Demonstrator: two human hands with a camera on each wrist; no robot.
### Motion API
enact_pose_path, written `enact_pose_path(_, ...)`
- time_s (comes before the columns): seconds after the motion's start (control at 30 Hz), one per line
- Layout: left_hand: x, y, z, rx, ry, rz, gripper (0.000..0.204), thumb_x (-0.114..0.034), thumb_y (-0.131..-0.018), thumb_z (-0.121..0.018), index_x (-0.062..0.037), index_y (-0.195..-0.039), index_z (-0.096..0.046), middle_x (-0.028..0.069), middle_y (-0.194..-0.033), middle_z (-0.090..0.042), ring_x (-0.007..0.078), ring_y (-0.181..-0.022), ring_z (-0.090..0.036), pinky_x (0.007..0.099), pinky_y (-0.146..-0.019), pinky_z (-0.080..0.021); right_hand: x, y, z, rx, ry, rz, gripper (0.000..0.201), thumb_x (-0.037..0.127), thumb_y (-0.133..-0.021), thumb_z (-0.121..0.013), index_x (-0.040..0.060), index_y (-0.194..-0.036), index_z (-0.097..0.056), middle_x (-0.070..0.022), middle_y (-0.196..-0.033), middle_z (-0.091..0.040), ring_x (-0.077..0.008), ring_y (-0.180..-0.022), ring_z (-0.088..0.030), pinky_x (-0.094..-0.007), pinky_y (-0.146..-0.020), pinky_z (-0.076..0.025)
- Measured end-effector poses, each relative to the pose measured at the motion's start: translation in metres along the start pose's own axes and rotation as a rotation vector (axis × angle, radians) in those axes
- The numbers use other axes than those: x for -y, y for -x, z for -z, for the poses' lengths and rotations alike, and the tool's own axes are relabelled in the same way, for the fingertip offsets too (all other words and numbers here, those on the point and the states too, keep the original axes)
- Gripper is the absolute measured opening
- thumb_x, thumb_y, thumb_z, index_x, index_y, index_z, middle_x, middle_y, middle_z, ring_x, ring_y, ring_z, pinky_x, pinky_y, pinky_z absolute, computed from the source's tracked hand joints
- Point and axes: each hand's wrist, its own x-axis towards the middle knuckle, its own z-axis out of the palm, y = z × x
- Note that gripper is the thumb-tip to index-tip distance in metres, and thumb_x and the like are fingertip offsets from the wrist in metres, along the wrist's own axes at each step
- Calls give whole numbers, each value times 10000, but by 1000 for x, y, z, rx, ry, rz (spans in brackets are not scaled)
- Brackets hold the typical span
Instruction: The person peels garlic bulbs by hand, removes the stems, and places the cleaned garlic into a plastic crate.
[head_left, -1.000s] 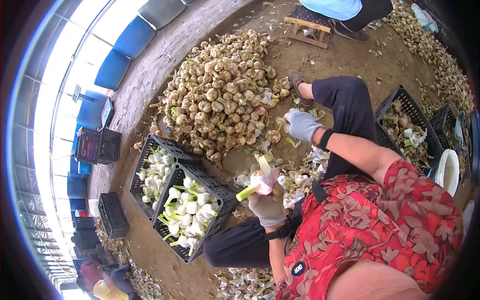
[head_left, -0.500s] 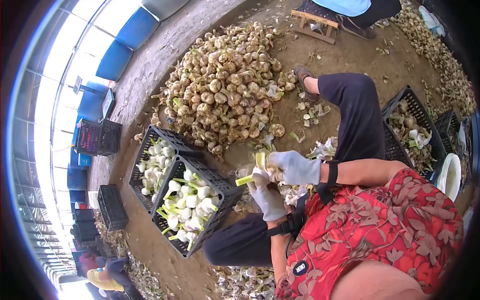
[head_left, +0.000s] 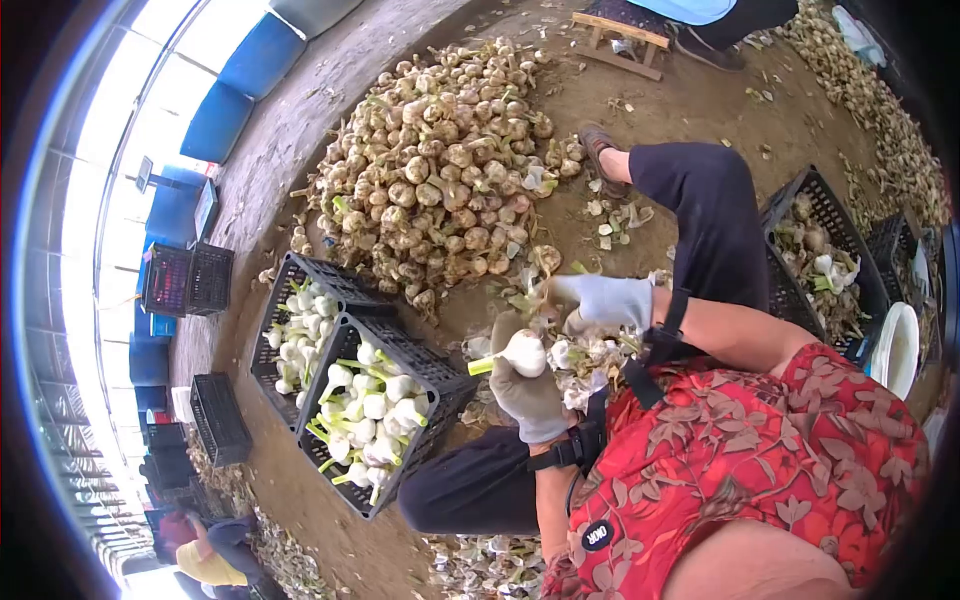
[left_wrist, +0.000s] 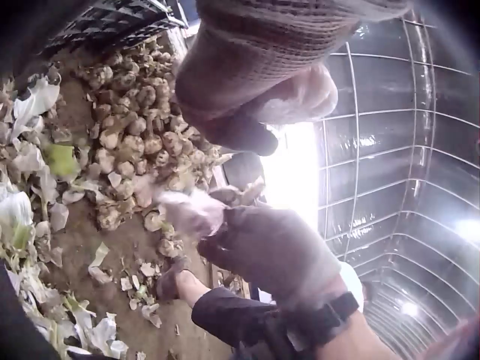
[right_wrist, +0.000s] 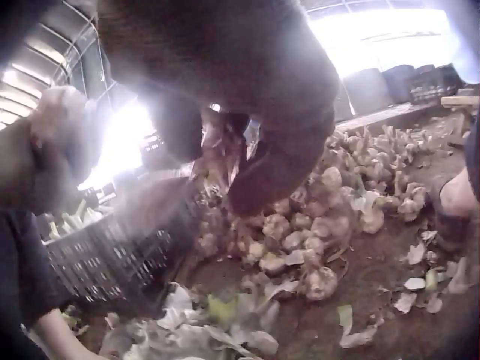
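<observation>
In the head view my gloved left hand (head_left: 530,400) grips a white garlic bulb (head_left: 524,352) whose short green stem points left. The knit glove of that hand (left_wrist: 262,82) fills the top of the left wrist view. To the right of the bulb, my gloved right hand (head_left: 612,302) pinches loose garlic skin (left_wrist: 193,214), pale and blurred by motion. In the right wrist view, dark curled fingers (right_wrist: 277,150) surround strips of this skin. Two black crates (head_left: 452,385) of cleaned white garlic bulbs (head_left: 385,410) stand left of my left hand.
A large heap of unpeeled garlic (head_left: 430,170) lies ahead. Peeled skins (head_left: 590,365) litter the ground between my legs. On the right are another crate (head_left: 868,265) and a white bucket (head_left: 895,350). Another person sits by a low wooden stool (head_left: 620,45) at the top.
My right hand came in from the upper right to the bulb, then drew away from it with skin. The bulb was covered in pinkish skin and now shows smooth white, its upright green strip gone.
</observation>
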Motion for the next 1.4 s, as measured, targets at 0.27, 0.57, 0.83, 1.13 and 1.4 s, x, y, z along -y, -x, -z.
enact_pose_path(0.27, 1, 3, -5, 125, -428, 4, 690, -400, -933, -561, -58, -1461, -278, 82, -1116, -559, 164, -924, -574, 300, -747, -489, 0, -9, -22, -91, -335, 35, 343, 155, -809, -754, 12, -1077, -596, -3, -925, -620, -87, -841, -544, -245, -741, -461)
enact_pose_path(0.57, 1, 5, -6, 121, -560, -64, 812, -555, -881, -603, 25, -1400, -373, 113, -1223, -539, 192, -1103, -530, 330, -963, -419, 25, -5, -6, -15, -285, -168, 318, 201, -803, -768, 14, -1013, -618, -49, -819, -635, -120, -646, -611, -263, -552, -530)
enact_pose_path(0.83, 4, 6, -14, 22, -479, -197, 776, -553, -870, -615, -18, -1386, -392, 33, -1034, -554, 91, -826, -518, 222, -684, -431, 20, 2, -8, -120, -352, -131, 190, 165, -879, -662, 9, -986, -675, -84, -815, -677, -210, -697, -669, -299, -581, -547)
enact_pose_path(1.13, 2, 9, -27, -21, -498, -223, 663, -382, -917, -643, -12, -1403, -386, 37, -1042, -545, 101, -835, -504, 238, -778, -442, 23, 8, -41, -486, 833, 311, 199, 205, -761, -659, 26, -823, -599, -155, -772, -618, -350, -732, -633, -418, -620, -495)
enact_pose_path(1.4, -1, 6, -7, -23, -249, -72, 467, -286, -909, -525, -73, -1318, -447, 103, -1111, -577, 187, -924, -575, 298, -719, -482, 20, -15, -37, -440, -65, 49, 200, 157, -851, -588, -32, -909, -616, -144, -725, -656, -228, -722, -657, -340, -623, -497)
